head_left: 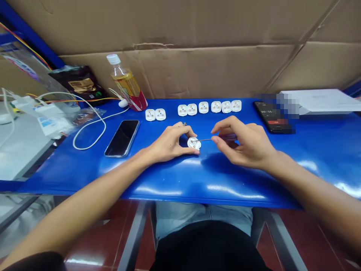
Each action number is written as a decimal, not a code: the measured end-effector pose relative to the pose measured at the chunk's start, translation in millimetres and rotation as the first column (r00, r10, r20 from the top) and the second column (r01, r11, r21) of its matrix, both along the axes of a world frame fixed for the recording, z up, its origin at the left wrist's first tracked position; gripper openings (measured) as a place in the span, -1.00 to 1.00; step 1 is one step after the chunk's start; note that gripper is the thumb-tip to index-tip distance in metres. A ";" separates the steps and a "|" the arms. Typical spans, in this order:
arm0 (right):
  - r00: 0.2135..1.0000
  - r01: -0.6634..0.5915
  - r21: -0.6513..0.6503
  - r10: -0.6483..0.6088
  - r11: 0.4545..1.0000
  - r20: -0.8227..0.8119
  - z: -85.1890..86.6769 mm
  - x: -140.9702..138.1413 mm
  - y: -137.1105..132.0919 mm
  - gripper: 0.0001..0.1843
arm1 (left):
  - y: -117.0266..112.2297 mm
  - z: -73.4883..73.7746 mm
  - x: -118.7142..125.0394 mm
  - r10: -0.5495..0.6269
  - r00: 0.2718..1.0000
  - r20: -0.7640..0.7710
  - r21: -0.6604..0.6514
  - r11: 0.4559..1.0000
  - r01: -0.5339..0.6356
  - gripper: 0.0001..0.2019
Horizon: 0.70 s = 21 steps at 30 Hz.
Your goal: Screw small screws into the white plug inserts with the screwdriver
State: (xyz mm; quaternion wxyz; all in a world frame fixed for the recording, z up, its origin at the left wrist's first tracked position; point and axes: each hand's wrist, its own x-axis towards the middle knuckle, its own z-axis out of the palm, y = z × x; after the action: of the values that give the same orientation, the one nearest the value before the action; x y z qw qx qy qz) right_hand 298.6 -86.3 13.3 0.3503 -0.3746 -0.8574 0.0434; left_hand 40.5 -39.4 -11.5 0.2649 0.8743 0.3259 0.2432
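Between the thumb and index finger of my left hand (176,142) is a small round white plug piece (194,143) with metal parts inside, held by its edges at the table. My right hand (244,143) is closed around the handle of a thin screwdriver (207,140). Its metal shaft points left, and the tip reaches the inside of the plug piece. Much of the handle is hidden by my fingers. Behind my hands stands a row of similar white plug pieces (203,107), several of them side by side, metal parts showing.
On the blue table (169,180), a phone (123,138) and a white cable (75,139) lie at left. A drink bottle (127,84) and a dark pouch (81,84) stand behind. Another phone (267,116) and a white box (324,99) are at right. Cardboard (197,71) walls the back.
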 end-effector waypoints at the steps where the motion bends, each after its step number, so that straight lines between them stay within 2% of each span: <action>1: 1.000 -0.003 0.004 0.003 1.000 0.000 0.1 0.0 -0.1 -0.83 | -0.3 0.4 0.3 0.000 1.000 0.001 0.003 1.000 0.000 -0.57; 6: 0.999 -0.052 -0.004 0.052 0.999 0.002 2.0 1.9 1.1 -0.83 | -0.3 2.1 1.0 0.011 1.000 -0.003 0.021 1.000 -0.011 -0.59; 11: 1.000 -0.018 -0.031 0.018 0.999 -0.007 1.7 1.3 1.6 -0.87 | -0.3 0.1 1.0 0.035 0.999 -0.015 0.015 0.999 -0.035 -0.60; 17: 0.999 0.023 -0.022 -0.023 0.999 0.030 -7.4 -0.4 5.2 -0.88 | 4.4 1.2 -2.9 0.081 0.996 -0.030 0.023 0.997 -0.080 -0.58; 21: 1.000 -0.002 0.019 0.003 1.000 -0.031 -14.9 0.8 8.3 -0.81 | 13.7 7.7 -10.3 0.084 0.994 -0.063 0.037 0.996 -0.082 -0.56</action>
State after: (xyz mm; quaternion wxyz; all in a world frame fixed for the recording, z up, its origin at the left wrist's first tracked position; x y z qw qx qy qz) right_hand 299.5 -77.9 -1.5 0.3672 -0.3695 -0.8526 0.0414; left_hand 30.2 -25.6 -3.8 0.2291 0.8719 0.3661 0.2310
